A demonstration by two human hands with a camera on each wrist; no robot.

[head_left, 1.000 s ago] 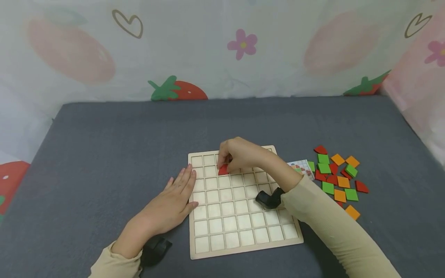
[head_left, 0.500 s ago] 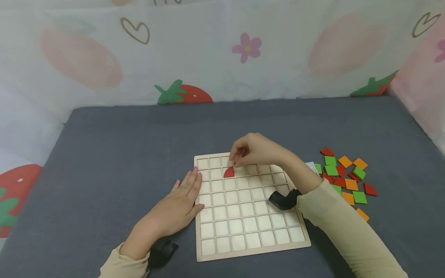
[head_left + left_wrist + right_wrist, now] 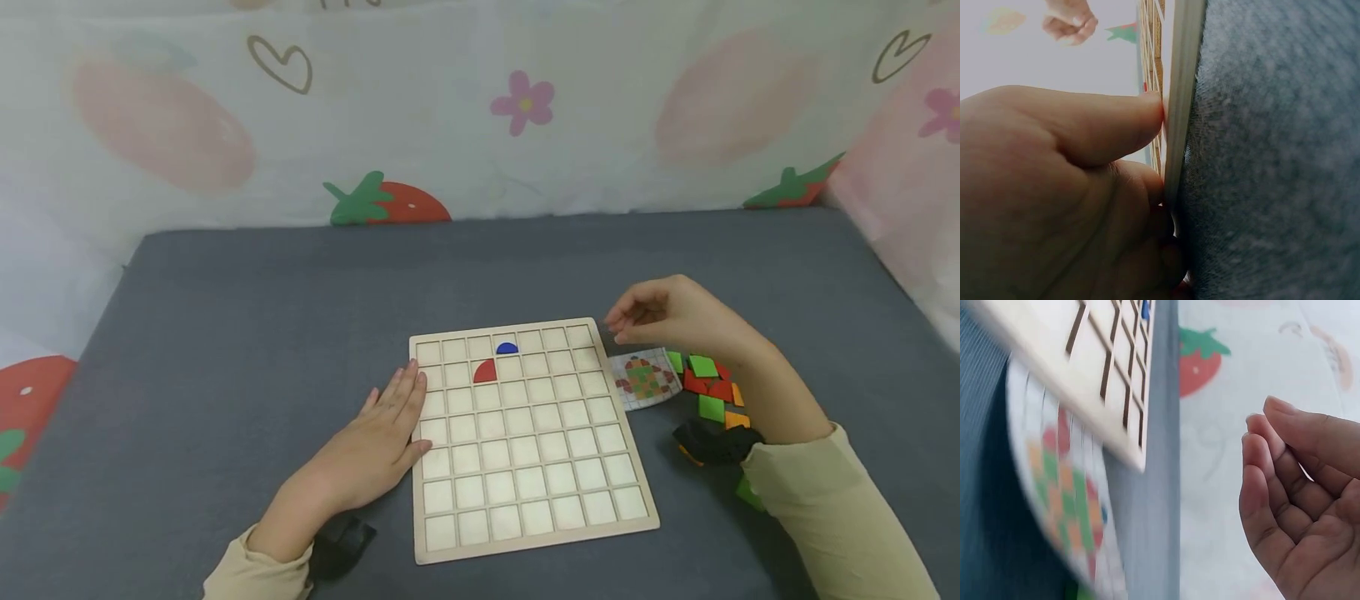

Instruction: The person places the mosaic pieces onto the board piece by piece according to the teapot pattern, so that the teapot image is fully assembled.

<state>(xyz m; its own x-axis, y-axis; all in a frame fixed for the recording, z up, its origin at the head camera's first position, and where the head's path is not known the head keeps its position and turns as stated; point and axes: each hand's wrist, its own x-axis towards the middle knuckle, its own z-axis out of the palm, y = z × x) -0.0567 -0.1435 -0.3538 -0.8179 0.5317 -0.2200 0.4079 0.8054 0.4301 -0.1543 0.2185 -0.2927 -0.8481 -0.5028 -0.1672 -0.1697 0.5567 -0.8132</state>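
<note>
A pale wooden grid board (image 3: 540, 541) lies on the table. A blue half-round piece (image 3: 507, 348) sits in a top-row cell, and a red quarter-round piece (image 3: 485, 372) in the row below, one column left. My left hand (image 3: 375, 446) rests at the board's left edge with straight fingers; its thumb (image 3: 1129, 122) touches the rim in the left wrist view. Off the board's top right corner hovers my right hand (image 3: 678, 321), fingers loosely bent, nothing between them. A curved pattern card (image 3: 647, 379) lies below it; the right wrist view shows the card's coloured squares.
Right of the card lie several loose pieces, among them a green square (image 3: 711, 408), a red piece (image 3: 696, 382) and an orange piece (image 3: 737, 420), partly hidden by my right forearm. A printed cloth (image 3: 585, 150) hangs behind the grey table (image 3: 285, 317).
My right hand has moved from the board's top rows to the right, past its corner. The blue half-round piece now shows in the top row. My left hand stays at the board's edge.
</note>
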